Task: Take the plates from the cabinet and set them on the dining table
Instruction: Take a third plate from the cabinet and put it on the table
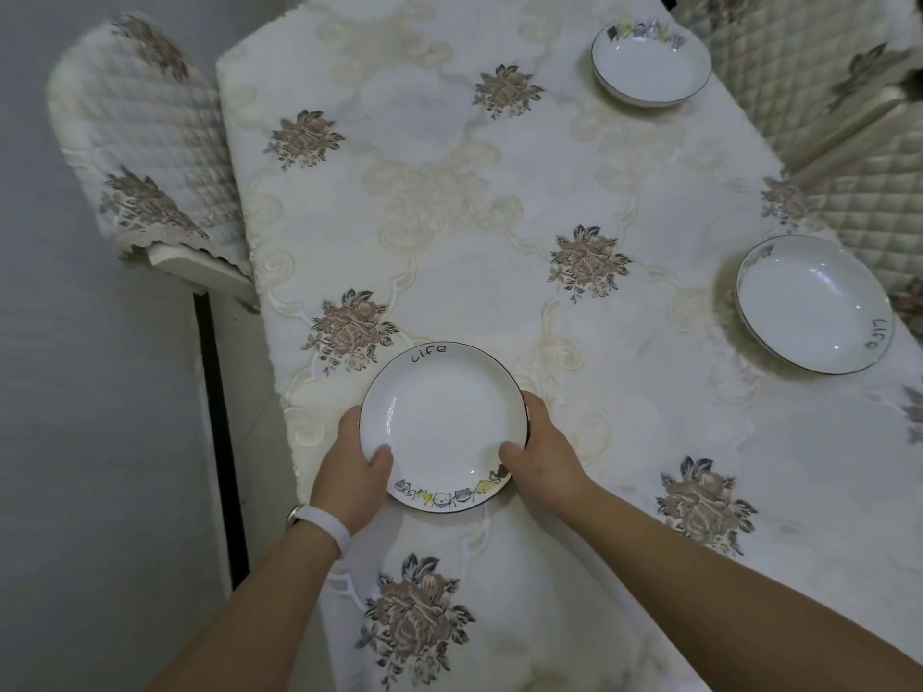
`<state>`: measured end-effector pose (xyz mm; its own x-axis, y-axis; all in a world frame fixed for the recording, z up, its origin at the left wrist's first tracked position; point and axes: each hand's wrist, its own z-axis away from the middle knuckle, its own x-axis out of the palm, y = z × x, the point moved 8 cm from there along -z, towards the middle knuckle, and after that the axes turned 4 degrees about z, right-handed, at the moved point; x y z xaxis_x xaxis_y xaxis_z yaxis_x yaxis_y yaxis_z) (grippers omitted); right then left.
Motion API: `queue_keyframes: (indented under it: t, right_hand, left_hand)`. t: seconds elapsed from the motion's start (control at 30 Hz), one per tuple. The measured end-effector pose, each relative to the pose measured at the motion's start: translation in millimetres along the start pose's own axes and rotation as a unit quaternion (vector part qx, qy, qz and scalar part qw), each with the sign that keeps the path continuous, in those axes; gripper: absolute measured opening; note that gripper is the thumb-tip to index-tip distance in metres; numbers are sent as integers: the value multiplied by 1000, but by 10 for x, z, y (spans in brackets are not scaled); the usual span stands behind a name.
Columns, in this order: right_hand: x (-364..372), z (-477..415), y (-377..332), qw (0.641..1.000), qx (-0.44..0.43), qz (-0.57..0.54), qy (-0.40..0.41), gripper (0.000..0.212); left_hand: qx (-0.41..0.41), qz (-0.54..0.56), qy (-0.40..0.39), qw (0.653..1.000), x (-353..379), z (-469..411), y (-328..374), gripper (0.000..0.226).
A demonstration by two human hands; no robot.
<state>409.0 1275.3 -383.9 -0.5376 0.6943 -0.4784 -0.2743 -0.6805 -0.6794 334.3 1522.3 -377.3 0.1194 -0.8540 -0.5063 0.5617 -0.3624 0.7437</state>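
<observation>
A white plate with a dark rim, the word "Life" and a row of cartoon cats is held between both hands over the near left part of the dining table. My left hand grips its left edge, thumb on the inside. My right hand grips its right edge the same way. I cannot tell whether the plate touches the cloth. Two matching plates lie on the table: one at the right edge, one at the far right.
A floral cream cloth covers the table. A quilted chair stands at the table's far left end, and more quilted chairs line the right side. A grey floor and a dark table leg are on the left.
</observation>
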Motion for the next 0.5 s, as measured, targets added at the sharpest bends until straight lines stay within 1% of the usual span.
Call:
queue_keyframes:
  t: [0.1, 0.17, 0.23, 0.27, 0.33, 0.4, 0.5]
  right_hand:
    - [-42, 51, -22, 1000, 7, 9, 2, 58]
    - [-92, 117, -33, 1000, 10, 14, 10, 53]
    - [-178, 216, -49, 999, 12, 18, 30, 48]
    - [-225, 286, -61, 999, 11, 21, 41, 46]
    - [-324, 464, -93, 997, 2, 43, 57, 48]
    - [-422, 649, -141, 993, -21, 88, 72, 51]
    - [-584, 1021, -242, 981, -60, 151, 106, 54]
  left_hand:
    - [12, 18, -30, 999, -33, 57, 109, 54]
    - [22, 25, -53, 998, -72, 134, 173, 51]
    - [28, 2, -68, 997, -132, 233, 214, 49]
    - [29, -37, -61, 997, -186, 292, 224, 51]
    - [43, -126, -15, 991, -326, 413, 271, 59]
    - [80, -154, 10, 985, -401, 527, 400, 64]
    - [160, -186, -1, 969, -431, 735, 695, 63]
